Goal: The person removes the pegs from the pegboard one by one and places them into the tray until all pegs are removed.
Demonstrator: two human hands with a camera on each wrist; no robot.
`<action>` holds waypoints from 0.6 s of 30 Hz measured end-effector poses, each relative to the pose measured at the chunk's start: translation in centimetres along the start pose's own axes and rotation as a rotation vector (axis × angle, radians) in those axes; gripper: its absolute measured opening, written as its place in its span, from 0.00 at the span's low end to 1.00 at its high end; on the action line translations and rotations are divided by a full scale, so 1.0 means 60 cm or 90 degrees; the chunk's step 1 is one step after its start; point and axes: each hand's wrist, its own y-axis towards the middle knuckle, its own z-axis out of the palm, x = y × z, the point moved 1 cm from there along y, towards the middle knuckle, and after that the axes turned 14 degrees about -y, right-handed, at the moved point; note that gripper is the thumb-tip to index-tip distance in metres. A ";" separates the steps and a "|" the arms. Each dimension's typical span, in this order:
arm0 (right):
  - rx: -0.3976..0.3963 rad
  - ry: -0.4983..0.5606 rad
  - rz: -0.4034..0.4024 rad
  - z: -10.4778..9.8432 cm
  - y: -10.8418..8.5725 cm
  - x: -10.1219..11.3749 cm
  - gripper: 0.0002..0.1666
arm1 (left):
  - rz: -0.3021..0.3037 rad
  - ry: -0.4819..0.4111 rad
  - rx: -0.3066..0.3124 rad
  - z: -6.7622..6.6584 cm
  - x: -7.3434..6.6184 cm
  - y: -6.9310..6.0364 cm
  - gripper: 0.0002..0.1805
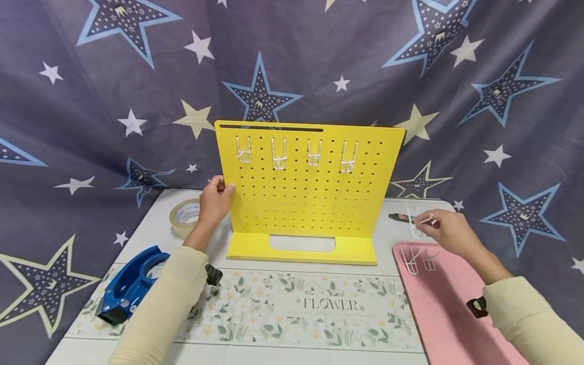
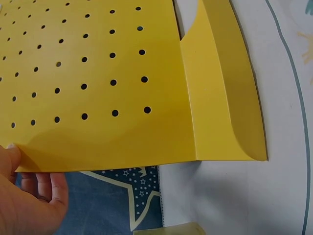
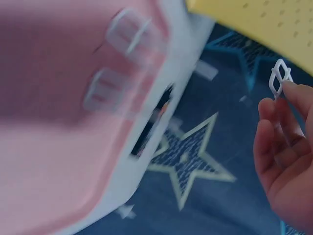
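Observation:
A yellow pegboard [image 1: 301,203] stands upright on the table, with several white wire hooks [image 1: 280,163] hanging in a row along its upper part. My left hand [image 1: 215,200] grips its left edge; in the left wrist view the thumb lies on the front face and the fingers of this hand [image 2: 29,200] are behind. To the right of the board, my right hand [image 1: 449,230] pinches a white wire hook [image 3: 273,81] between thumb and fingers, above the table and apart from the board. Two more hooks [image 1: 411,266] lie on a pink tray [image 1: 449,304] below that hand.
At the left are a roll of clear tape [image 1: 178,226] and a blue tape dispenser [image 1: 132,289]. A small dark printed item [image 1: 399,217] lies behind the tray. A flower-patterned cloth [image 1: 292,309] covers the table front, and a star-printed curtain [image 1: 292,66] hangs behind.

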 end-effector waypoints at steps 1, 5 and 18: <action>0.015 0.001 0.004 0.000 -0.007 -0.011 0.03 | -0.002 0.000 0.001 0.001 0.000 0.000 0.13; 0.072 -0.007 0.021 0.006 -0.032 -0.051 0.02 | -0.006 0.004 -0.004 0.001 0.001 0.001 0.13; 0.191 -0.006 0.074 0.040 -0.108 -0.120 0.03 | -0.002 0.003 -0.001 0.004 0.001 0.000 0.14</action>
